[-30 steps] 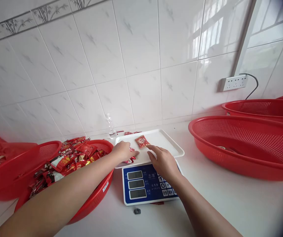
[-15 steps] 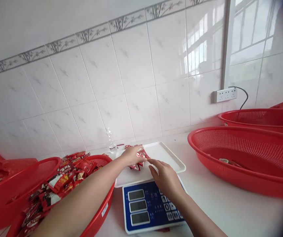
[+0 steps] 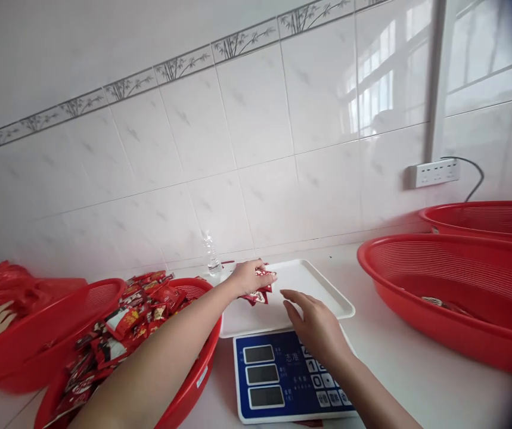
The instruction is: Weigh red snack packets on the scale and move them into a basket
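Over the tray (image 3: 316, 292), the left hand (image 3: 248, 277) has gathered red packets (image 3: 259, 296) together

The left forearm (image 3: 161, 351) is seen bare, with a smooth, rounded outline; its width is greatest near the bottom edge of the view and is narrowed steadily towards a slim wrist. The right forearm (image 3: 378, 387), also bare, is seen over a shorter length and is widened only slightly below the wrist. The left hand (image 3: 252, 277) is uncovered, its fingers being partly hidden. On the bare right hand (image 3: 316, 322), a gently rounded back, a slender index finger (image 3: 295, 296) and a thumb (image 3: 292, 312) are made out. Anything worn higher up is cut off.
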`<state>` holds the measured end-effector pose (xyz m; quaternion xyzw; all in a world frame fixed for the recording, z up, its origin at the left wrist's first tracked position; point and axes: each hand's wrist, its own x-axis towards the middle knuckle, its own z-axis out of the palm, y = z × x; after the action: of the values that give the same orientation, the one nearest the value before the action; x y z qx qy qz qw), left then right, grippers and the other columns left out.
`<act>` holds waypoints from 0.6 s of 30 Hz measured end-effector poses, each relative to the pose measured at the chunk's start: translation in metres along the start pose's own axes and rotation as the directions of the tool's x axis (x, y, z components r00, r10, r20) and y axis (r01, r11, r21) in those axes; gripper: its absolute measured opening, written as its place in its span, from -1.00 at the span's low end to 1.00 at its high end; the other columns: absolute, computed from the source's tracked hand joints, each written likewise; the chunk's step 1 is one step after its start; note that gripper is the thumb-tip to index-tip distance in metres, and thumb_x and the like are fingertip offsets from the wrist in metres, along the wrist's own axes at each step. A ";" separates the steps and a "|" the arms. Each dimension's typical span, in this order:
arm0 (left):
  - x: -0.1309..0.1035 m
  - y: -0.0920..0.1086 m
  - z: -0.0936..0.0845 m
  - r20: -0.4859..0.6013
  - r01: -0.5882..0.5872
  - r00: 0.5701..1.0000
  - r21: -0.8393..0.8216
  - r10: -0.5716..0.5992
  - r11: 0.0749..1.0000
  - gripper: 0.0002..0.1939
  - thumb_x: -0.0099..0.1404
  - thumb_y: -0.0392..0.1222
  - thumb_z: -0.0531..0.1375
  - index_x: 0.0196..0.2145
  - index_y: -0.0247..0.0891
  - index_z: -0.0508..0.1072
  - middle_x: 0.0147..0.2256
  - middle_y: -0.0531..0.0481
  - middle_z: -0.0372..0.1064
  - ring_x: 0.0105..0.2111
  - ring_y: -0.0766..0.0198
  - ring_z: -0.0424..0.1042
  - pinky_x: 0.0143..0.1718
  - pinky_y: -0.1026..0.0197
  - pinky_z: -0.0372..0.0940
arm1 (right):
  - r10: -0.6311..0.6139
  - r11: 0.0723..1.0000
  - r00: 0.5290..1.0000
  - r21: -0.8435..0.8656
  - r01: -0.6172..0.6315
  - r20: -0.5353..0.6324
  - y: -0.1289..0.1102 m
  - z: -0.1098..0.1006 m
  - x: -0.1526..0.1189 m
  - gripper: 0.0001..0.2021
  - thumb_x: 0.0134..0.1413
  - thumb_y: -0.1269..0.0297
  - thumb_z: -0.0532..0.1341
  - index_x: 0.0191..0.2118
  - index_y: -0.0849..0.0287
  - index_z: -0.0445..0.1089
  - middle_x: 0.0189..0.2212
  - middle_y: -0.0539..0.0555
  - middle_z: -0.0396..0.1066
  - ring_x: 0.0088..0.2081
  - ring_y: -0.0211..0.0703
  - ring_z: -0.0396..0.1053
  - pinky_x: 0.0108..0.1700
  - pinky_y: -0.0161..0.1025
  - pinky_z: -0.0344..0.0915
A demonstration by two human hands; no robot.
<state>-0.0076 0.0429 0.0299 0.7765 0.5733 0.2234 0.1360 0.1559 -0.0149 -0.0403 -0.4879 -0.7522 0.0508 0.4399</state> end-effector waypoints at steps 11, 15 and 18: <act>-0.110 -0.114 -0.180 -0.575 0.328 0.798 0.163 -0.180 0.930 -0.63 0.08 0.18 0.11 -0.39 -0.20 0.36 -0.43 0.09 0.40 -0.40 0.27 0.35 -0.40 0.33 0.18 | 0.048 0.997 0.997 0.058 -0.045 -0.062 0.010 0.009 -0.002 -0.65 0.01 -0.01 0.00 -0.23 0.00 0.42 -0.28 0.01 0.50 -0.53 -0.14 0.39 -0.44 -0.18 0.31; -0.164 -0.183 -0.229 -0.693 0.628 0.660 0.296 -0.291 0.720 -0.69 0.11 0.13 0.09 -0.44 -0.18 0.35 -0.47 0.05 0.38 -0.42 0.22 0.35 -0.42 0.29 0.14 | 0.070 0.996 0.995 0.052 -0.066 -0.069 0.010 0.012 -0.004 -0.62 -0.02 -0.09 0.00 -0.25 -0.02 0.42 -0.28 0.02 0.50 -0.60 -0.16 0.35 -0.47 -0.15 0.29; -0.191 -0.223 -0.243 -0.689 0.715 0.638 0.365 -0.344 0.596 -0.66 0.13 0.14 0.05 -0.39 -0.20 0.35 -0.42 -0.03 0.40 -0.38 0.15 0.36 -0.42 0.26 0.15 | 0.098 0.995 0.993 0.036 -0.096 -0.065 0.015 0.016 -0.006 -0.58 -0.03 -0.16 -0.02 -0.22 -0.06 0.40 -0.26 0.02 0.49 -0.63 -0.18 0.33 -0.48 -0.13 0.30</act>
<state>-0.3615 -0.0820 0.0992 0.4565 0.8391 0.1851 -0.2307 0.1558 -0.0065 -0.0614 -0.5179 -0.7118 0.0680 0.4695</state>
